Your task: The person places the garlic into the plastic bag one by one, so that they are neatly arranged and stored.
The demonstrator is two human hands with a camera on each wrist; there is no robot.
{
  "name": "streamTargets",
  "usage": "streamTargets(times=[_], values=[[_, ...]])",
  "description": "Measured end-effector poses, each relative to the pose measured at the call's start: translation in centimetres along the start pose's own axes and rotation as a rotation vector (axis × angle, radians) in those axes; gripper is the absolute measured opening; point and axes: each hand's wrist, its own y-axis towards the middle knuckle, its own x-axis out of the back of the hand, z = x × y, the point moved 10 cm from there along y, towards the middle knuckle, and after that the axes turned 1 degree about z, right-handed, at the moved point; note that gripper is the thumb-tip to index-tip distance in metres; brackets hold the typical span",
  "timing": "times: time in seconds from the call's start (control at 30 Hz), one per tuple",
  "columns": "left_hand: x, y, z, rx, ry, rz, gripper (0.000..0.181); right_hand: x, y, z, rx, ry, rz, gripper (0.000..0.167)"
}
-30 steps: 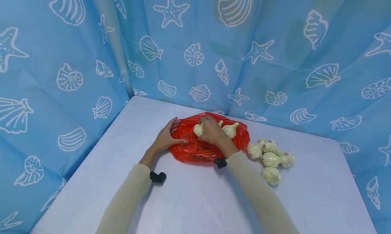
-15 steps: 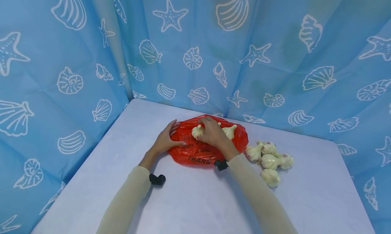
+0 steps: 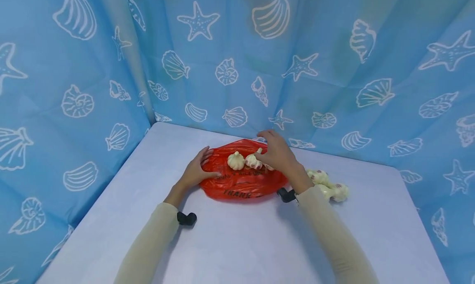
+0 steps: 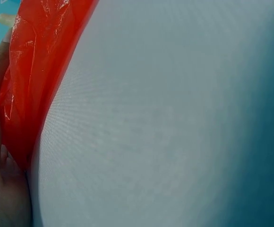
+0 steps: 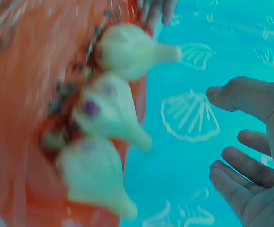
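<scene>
A red plastic bag (image 3: 237,192) with dark printed lettering lies flat on the white table. On it sit a garlic bulb (image 3: 236,160), a second bulb (image 3: 254,161) with purple marks and a third bulb (image 5: 92,172); the head view shows the third one mostly covered by my right hand. My left hand (image 3: 194,169) rests at the bag's left edge, thumb and fingers spread against the plastic. My right hand (image 3: 281,155) hovers over the bag's right side, holding nothing; its fingers look relaxed and apart from the bulbs in the right wrist view.
Several more garlic bulbs (image 3: 338,192) lie in a cluster right of the bag, partly behind my right forearm. A blue curtain (image 3: 208,86) with white shell prints stands along the back and left of the white table (image 3: 230,238).
My right hand has let go of the left garlic bulb, leaving it standing on the bag, and has moved right, off the bulb. My left hand has stayed at the bag's edge.
</scene>
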Motion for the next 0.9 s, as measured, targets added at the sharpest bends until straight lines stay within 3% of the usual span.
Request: streamTargets(times=[0.4,0.9], values=[[-0.2,-0.2,0.3,0.001,0.006,0.013,0.11,4.4,-3.0,-6.4,-0.139,-0.042,-0.089,0.062],[0.0,0.0,-0.2,0.002,0.011,0.016,0.111,6.3,-7.3,-14.0,-0.286,-0.075,-0.055,0.06]])
